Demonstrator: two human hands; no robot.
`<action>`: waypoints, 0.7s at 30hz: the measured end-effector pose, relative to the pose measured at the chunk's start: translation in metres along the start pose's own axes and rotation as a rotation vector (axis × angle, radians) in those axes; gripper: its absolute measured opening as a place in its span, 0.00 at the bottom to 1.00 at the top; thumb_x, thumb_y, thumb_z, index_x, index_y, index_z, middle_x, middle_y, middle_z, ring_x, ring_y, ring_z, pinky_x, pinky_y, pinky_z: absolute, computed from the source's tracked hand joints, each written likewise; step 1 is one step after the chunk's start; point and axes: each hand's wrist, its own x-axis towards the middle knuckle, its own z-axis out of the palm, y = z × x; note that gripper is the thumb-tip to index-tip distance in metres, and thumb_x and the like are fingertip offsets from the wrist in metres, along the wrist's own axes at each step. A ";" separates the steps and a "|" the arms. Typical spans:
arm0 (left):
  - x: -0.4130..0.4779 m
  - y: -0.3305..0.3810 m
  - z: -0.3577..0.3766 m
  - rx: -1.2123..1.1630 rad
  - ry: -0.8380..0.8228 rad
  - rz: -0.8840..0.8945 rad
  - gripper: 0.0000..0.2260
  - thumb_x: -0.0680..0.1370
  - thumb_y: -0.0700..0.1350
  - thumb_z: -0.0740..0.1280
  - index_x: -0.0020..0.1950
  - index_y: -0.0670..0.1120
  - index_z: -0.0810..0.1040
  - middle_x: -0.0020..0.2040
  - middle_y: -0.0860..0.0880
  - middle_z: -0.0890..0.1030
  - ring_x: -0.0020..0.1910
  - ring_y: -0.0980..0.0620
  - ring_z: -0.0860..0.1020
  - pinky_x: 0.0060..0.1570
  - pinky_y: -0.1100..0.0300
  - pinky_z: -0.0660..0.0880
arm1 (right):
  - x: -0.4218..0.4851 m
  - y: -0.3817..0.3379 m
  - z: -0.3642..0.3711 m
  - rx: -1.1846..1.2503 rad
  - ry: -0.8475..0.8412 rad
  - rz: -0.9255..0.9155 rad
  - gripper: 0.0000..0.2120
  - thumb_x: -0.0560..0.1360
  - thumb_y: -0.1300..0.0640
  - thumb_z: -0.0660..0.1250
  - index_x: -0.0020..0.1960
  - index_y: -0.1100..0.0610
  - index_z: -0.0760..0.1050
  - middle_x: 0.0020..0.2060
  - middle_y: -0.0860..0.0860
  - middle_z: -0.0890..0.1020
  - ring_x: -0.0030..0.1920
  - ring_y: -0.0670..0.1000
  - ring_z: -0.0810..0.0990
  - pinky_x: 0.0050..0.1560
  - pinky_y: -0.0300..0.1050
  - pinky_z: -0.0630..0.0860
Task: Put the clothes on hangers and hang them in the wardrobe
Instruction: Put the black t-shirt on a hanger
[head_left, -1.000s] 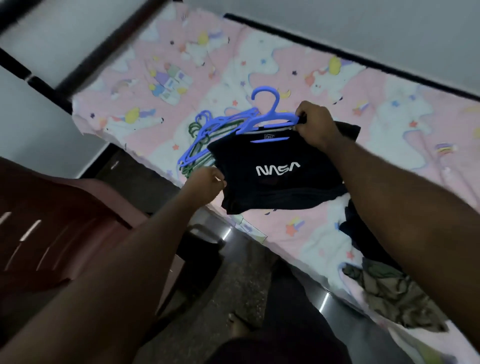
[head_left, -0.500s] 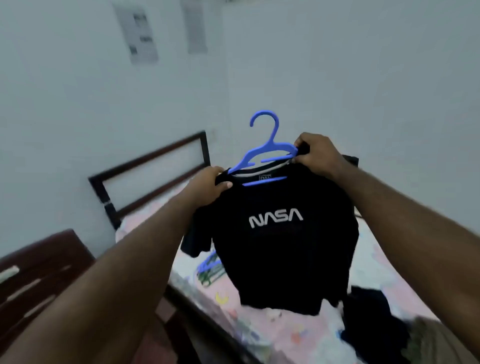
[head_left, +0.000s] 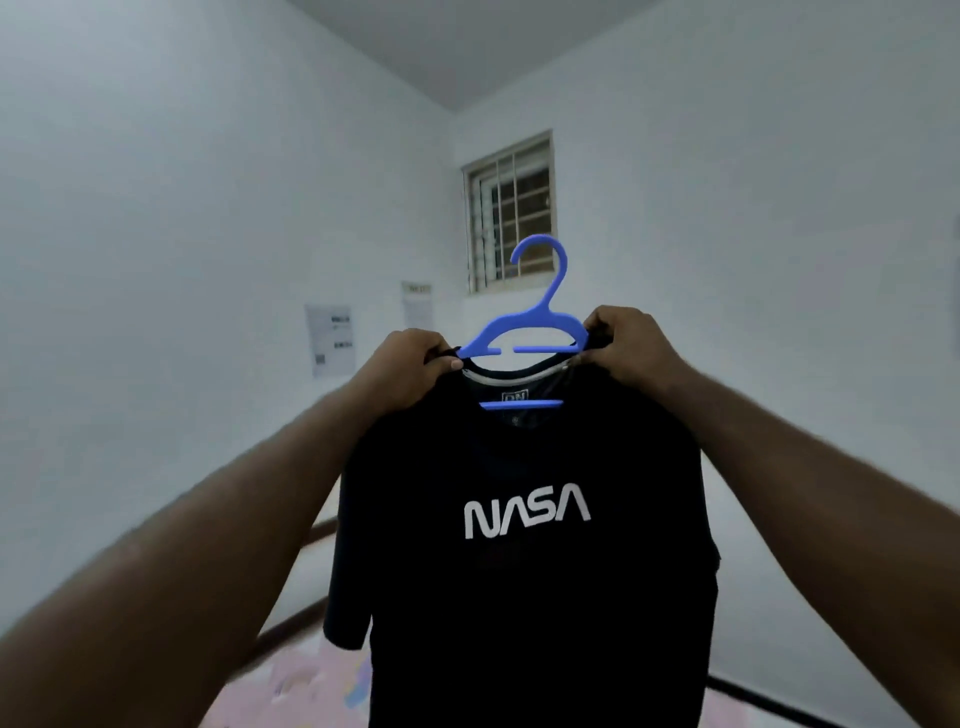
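We hold a black NASA T-shirt (head_left: 524, 545) up in front of us at chest height, hanging full length on a blue plastic hanger (head_left: 524, 338). The hanger sits inside the neck opening, its hook upright above the collar and its lower bar showing through the neckline.

Our left hand (head_left: 410, 374) pinches the left shoulder of the shirt where it meets the hanger arm, fingers curled round the fabric. Our right hand (head_left: 631, 348) grips the right shoulder in the same way, at the end of the other hanger arm. Whether the fingers also clasp the plastic beneath the cloth we cannot tell, since the fabric covers it.

Behind the shirt, a barred window (head_left: 511, 213) sits high in the right wall near the corner. Two paper sheets (head_left: 332, 340) are fixed to the left wall. Below, part of a bed (head_left: 291, 686) with a pale pink patterned sheet shows at the bottom edge, blurred.
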 end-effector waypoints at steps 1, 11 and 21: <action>0.007 0.006 -0.007 0.013 0.017 0.026 0.05 0.79 0.46 0.67 0.45 0.47 0.79 0.36 0.52 0.76 0.38 0.50 0.74 0.35 0.62 0.66 | 0.005 -0.005 -0.005 -0.003 0.020 -0.024 0.12 0.65 0.60 0.79 0.44 0.58 0.78 0.39 0.51 0.82 0.41 0.52 0.79 0.41 0.42 0.73; 0.031 0.012 -0.042 -0.037 0.270 0.064 0.04 0.75 0.45 0.72 0.48 0.49 0.82 0.44 0.52 0.82 0.44 0.51 0.78 0.49 0.55 0.74 | 0.018 -0.001 -0.057 0.111 -0.282 0.070 0.09 0.79 0.54 0.67 0.54 0.57 0.83 0.48 0.54 0.85 0.46 0.48 0.81 0.53 0.43 0.76; 0.029 0.036 -0.071 -0.030 -0.261 0.036 0.15 0.82 0.51 0.60 0.43 0.49 0.82 0.35 0.50 0.76 0.34 0.56 0.69 0.38 0.65 0.67 | 0.017 -0.010 -0.043 0.272 0.040 -0.033 0.07 0.71 0.66 0.74 0.45 0.54 0.84 0.39 0.51 0.86 0.37 0.42 0.82 0.45 0.35 0.75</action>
